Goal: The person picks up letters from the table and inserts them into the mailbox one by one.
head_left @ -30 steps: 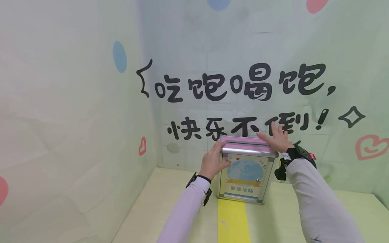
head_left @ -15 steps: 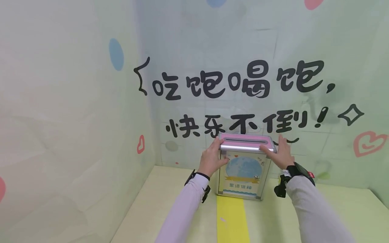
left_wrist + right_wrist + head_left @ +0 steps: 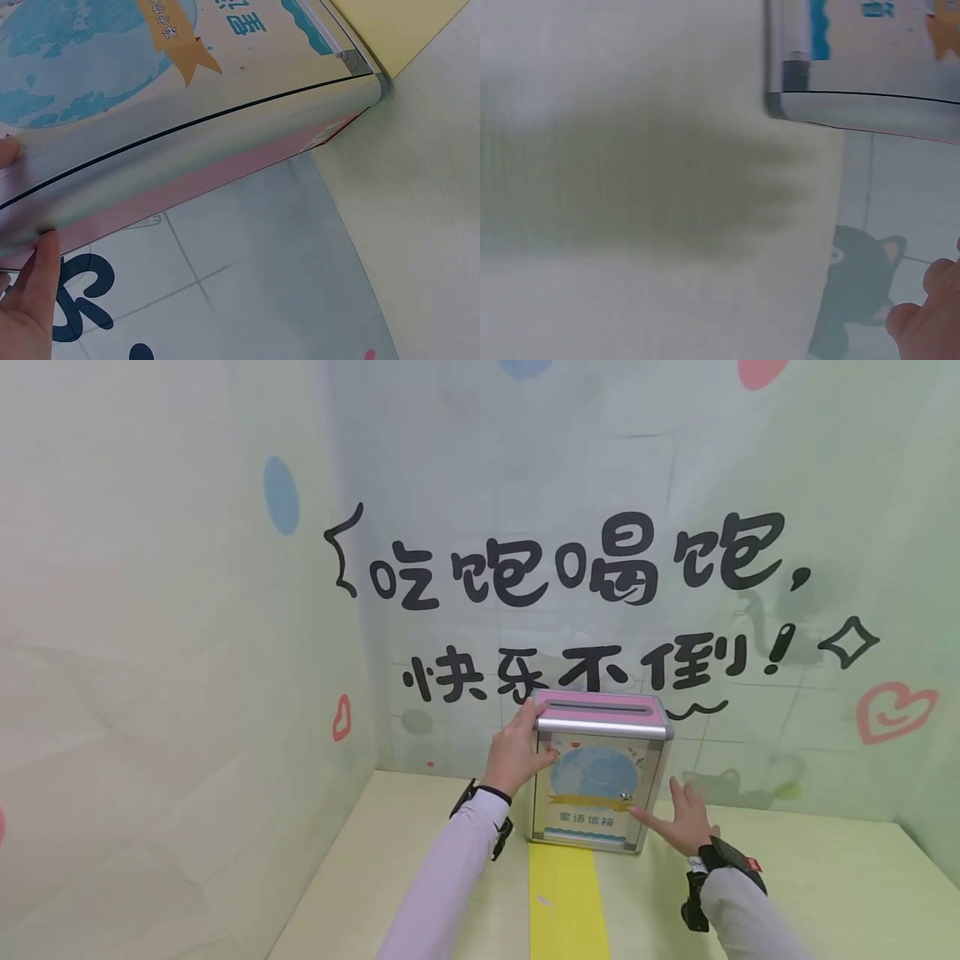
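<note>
A slotted mailbox (image 3: 592, 789) with a pink top, silver edges and a blue globe picture on its front stands upright against the back wall. My left hand (image 3: 516, 756) grips its upper left edge, thumb on the front and fingers along the side and top corner. In the left wrist view, the fingers (image 3: 41, 289) touch the pink side panel. My right hand (image 3: 684, 822) is beside the lower right of the box, fingers spread. Its thumb overlaps the front's right edge near the small lock (image 3: 626, 797). In the right wrist view, only part of this hand (image 3: 934, 319) shows.
The box stands on a pale wooden tabletop (image 3: 420, 835), at the far end of a yellow strip (image 3: 564, 902). Behind it rises a wall (image 3: 465, 460) with large black lettering, and a pale side wall (image 3: 150, 693) bounds the left.
My right hand has left the top right corner of the mailbox and moved down along its right side. My left hand keeps its grip on the upper left edge.
</note>
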Demonstrator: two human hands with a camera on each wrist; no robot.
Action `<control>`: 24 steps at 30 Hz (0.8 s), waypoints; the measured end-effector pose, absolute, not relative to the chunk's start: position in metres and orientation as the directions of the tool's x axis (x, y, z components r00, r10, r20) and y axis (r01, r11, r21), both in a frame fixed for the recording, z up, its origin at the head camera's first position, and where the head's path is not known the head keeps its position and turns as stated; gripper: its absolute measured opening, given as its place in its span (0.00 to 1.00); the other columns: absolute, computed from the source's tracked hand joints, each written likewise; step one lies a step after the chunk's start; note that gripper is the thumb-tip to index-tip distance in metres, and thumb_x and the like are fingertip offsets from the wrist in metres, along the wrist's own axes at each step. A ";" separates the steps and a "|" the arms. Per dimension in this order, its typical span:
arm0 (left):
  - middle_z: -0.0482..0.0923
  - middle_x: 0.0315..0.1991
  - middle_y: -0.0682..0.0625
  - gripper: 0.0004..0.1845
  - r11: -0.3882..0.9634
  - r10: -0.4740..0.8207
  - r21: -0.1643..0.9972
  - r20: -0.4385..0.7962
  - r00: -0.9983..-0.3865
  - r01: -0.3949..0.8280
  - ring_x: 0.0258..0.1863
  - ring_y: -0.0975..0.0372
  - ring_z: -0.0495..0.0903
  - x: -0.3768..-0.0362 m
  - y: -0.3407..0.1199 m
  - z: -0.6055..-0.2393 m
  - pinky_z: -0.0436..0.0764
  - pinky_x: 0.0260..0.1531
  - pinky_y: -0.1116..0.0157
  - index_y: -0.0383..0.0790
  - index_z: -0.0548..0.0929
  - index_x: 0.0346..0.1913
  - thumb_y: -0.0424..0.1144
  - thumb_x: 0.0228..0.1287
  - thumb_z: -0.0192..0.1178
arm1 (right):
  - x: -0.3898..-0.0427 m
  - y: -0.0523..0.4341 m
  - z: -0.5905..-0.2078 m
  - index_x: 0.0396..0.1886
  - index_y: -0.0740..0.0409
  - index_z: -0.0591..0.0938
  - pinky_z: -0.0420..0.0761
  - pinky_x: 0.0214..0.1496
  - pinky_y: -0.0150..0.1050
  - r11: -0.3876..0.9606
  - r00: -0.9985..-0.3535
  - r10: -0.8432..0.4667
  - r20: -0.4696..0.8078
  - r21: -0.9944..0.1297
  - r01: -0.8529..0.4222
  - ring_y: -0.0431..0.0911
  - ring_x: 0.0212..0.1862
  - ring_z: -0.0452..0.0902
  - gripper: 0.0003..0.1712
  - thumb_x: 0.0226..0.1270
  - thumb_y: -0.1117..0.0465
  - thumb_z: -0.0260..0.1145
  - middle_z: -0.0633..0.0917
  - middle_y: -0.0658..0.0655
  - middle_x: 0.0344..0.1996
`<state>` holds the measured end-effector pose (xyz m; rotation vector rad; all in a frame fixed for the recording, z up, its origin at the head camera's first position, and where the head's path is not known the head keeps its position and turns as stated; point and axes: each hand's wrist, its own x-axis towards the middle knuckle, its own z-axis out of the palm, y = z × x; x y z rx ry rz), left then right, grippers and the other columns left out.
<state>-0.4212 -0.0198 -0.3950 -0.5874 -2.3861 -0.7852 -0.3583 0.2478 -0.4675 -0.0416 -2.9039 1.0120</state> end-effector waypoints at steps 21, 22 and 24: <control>0.59 0.67 0.44 0.40 0.741 0.230 0.394 0.611 -0.757 0.544 0.45 0.50 0.79 -0.419 -0.020 -0.393 0.76 0.47 0.54 0.47 0.65 0.64 0.43 0.44 0.69 | -0.333 0.184 -0.559 0.66 0.76 0.52 0.47 0.55 0.73 0.853 -0.997 -0.008 -0.081 -0.520 0.035 0.77 0.62 0.41 0.64 0.47 0.28 0.59 0.51 0.81 0.63; 0.59 0.67 0.44 0.40 0.741 0.231 0.394 0.611 -0.757 0.544 0.45 0.50 0.79 -0.418 -0.020 -0.393 0.76 0.47 0.54 0.47 0.65 0.64 0.43 0.45 0.69 | -0.332 0.178 -0.559 0.65 0.76 0.52 0.48 0.54 0.73 0.859 -0.997 -0.003 -0.083 -0.511 0.040 0.77 0.62 0.42 0.65 0.46 0.28 0.59 0.52 0.81 0.62; 0.59 0.67 0.44 0.40 0.740 0.233 0.393 0.612 -0.756 0.546 0.46 0.51 0.79 -0.418 -0.021 -0.392 0.75 0.48 0.54 0.46 0.65 0.64 0.43 0.45 0.69 | -0.332 0.166 -0.561 0.65 0.76 0.54 0.51 0.55 0.72 0.877 -0.997 0.024 -0.080 -0.476 0.059 0.76 0.62 0.44 0.67 0.42 0.25 0.59 0.54 0.81 0.62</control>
